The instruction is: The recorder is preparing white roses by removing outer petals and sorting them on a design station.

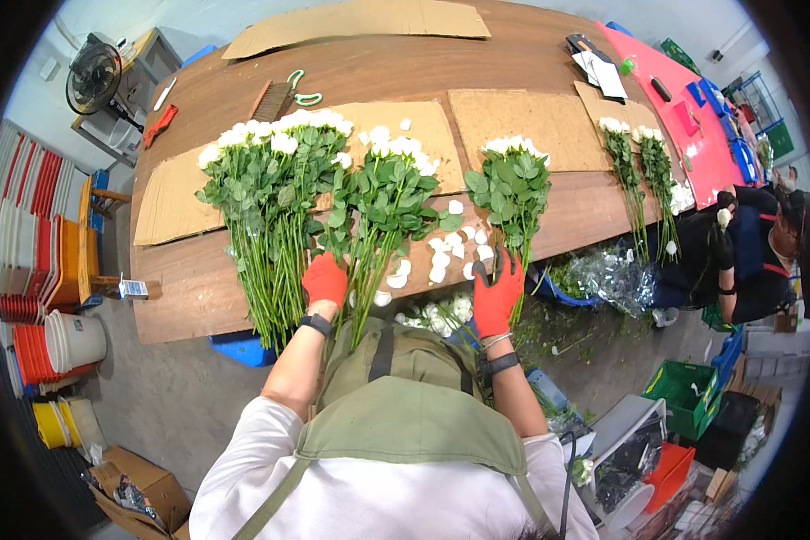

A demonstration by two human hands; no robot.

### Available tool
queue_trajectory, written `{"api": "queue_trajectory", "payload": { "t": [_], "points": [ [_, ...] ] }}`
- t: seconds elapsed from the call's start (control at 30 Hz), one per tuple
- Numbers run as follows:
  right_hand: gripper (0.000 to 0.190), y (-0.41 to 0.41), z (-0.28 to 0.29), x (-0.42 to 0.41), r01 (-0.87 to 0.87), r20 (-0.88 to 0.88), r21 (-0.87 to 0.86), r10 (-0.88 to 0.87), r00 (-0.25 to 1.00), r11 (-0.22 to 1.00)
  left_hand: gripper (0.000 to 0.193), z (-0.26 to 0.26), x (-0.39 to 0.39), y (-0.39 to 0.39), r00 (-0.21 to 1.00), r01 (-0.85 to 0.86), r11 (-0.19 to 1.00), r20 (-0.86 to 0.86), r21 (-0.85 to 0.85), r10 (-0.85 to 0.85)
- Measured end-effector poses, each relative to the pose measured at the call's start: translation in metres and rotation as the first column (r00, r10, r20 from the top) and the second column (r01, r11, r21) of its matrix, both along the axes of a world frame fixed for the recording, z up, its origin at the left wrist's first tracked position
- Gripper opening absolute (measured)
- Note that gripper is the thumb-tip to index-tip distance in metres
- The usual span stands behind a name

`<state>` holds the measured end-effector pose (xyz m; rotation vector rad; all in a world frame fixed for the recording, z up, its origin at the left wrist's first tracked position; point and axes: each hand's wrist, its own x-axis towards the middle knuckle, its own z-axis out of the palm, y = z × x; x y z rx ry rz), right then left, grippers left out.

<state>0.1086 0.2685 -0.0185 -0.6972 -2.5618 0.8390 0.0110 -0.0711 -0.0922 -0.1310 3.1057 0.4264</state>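
Observation:
Bunches of long-stemmed white roses lie on a brown wooden table (pixel 189 307), heads on cardboard sheets. My left hand (pixel 325 278), in a red glove, is among the stems between the large left pile of roses (pixel 270 202) and a smaller middle bunch (pixel 385 196); its fingers are partly hidden, so its grip is unclear. My right hand (pixel 498 293), in a red glove with dark fingertips, is at the table's front edge, fingers spread, beside the stems of a right bunch of roses (pixel 511 182). Loose white petals (pixel 439 260) are scattered between the hands.
A co-worker (pixel 749 250) in dark gloves holds a white rose at the right, near two slim rose bunches (pixel 638 169). Green-handled scissors (pixel 306 94) and a brush (pixel 270 101) lie at the back. Stacked buckets (pixel 74 341) stand left; a green crate (pixel 682 398) is lower right.

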Motion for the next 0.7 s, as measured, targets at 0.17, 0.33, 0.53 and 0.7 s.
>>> {"api": "queue_trajectory", "payload": {
  "t": [0.17, 0.33, 0.53, 0.7],
  "points": [
    [0.069, -0.023, 0.027, -0.009, -0.149, -0.086, -0.233, 0.132, 0.988, 0.961, 0.039, 0.056, -0.003, -0.001, 1.000, -0.015, 0.802, 0.021, 0.597, 0.003],
    [0.077, -0.059, 0.072, -0.045, -0.401, -0.317, -0.757, 0.248, 0.916, 0.516, 0.034, 0.122, 0.019, 0.034, 0.962, 0.223, 0.664, -0.053, 0.714, -0.266],
    [0.026, -0.067, 0.075, -0.066, -0.344, -0.346, -0.849, 0.069, 0.936, 0.401, 0.050, 0.169, 0.045, 0.072, 0.873, 0.474, 0.670, -0.208, 0.572, -0.441],
    [0.037, -0.040, 0.085, -0.047, -0.340, -0.323, -0.622, 0.165, 0.932, 0.705, 0.041, 0.189, 0.033, 0.068, 0.929, 0.365, 0.614, -0.320, 0.700, -0.188]
  ]
}}
